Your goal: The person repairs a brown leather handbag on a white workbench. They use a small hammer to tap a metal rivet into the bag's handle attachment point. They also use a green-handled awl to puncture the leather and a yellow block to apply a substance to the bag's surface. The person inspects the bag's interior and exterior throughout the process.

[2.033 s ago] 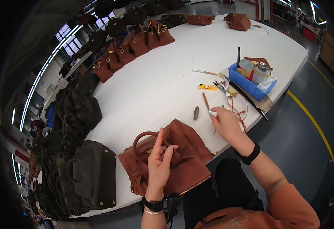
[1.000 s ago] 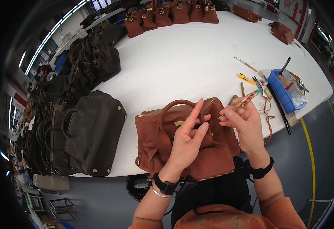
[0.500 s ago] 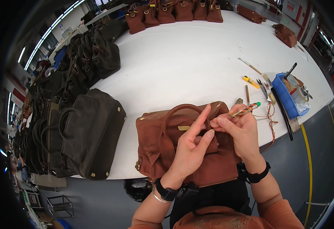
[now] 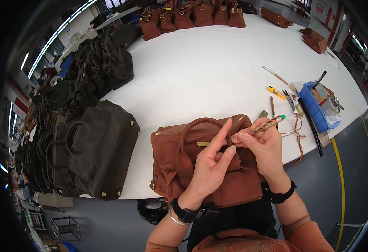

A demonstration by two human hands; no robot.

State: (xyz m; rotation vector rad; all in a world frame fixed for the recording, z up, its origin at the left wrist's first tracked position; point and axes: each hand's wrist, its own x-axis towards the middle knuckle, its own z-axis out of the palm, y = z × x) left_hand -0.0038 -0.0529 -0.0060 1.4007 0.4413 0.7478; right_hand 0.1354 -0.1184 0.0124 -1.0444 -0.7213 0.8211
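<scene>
Right hand (image 4: 266, 145) pinching striped tool (image 4: 269, 124), its tip slanting down-left toward left hand (image 4: 211, 170) — grip unclear, brown bag (image 4: 167, 145) beneath, gold plate (image 4: 203, 144) unreadable

A broad white table (image 4: 200, 67) takes up the middle of the room. The smooth grey floor (image 4: 312, 180) shows below it and to its right, where a yellow line (image 4: 342, 176) runs across. A metal stool frame (image 4: 68, 229) stands at lower left. Bright tube lights (image 4: 51, 39) stretch along the upper left, and a window (image 4: 116, 3) glows at the top edge.
</scene>
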